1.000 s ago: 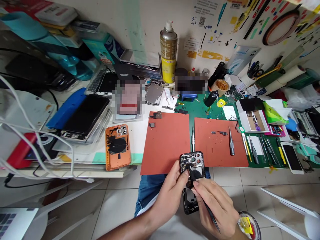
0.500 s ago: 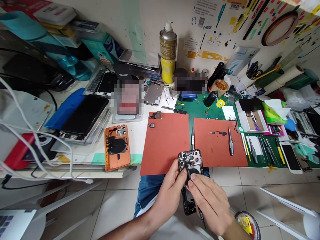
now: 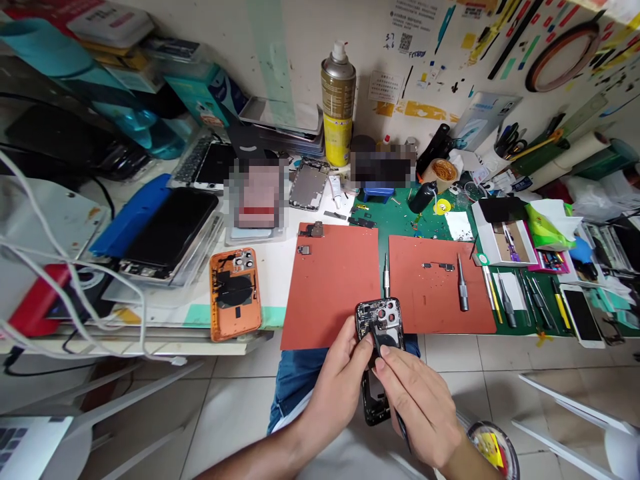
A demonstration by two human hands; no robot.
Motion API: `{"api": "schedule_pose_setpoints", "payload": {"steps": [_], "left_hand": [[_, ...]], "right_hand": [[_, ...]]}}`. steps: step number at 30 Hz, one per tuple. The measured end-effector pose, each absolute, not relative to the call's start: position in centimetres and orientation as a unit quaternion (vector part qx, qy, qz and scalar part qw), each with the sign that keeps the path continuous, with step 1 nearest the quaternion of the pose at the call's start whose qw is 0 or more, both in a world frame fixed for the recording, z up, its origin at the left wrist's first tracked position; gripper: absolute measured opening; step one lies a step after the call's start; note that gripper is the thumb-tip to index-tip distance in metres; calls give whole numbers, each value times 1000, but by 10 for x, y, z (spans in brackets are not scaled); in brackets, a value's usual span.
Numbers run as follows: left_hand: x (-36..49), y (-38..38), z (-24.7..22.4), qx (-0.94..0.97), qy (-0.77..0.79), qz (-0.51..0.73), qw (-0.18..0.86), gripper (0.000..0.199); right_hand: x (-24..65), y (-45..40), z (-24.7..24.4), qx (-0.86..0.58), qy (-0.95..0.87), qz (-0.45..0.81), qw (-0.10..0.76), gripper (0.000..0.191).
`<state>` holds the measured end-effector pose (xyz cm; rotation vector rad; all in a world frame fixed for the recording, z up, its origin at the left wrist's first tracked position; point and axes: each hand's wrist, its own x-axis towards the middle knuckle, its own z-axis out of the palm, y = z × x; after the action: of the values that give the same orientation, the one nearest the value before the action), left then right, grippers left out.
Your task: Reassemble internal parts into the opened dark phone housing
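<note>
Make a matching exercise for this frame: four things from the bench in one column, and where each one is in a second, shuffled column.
Things
1. Phone housing
2. Orange phone back
3. Spray can
4. Dark pointed tool

Places
A. In the right hand
B. Upright by the wall
C. Gripped in the left hand
D. Lying on the white table

Pairs: 1-C, 2-D, 3-B, 4-A
</note>
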<state>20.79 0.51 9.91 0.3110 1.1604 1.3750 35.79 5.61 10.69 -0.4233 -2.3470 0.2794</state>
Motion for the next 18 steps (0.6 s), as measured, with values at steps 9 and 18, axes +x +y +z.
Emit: {"api": "schedule_pose_setpoints", "payload": {"steps": [9,18], "left_hand": [[208,5,96,168,527,573,604,42],[207,9,96,151,527,587,595,38]], "right_hand": [[359,61,122,-218,-879,203,372,38],[356,58,96,-139,-914,102,367,42]]}}
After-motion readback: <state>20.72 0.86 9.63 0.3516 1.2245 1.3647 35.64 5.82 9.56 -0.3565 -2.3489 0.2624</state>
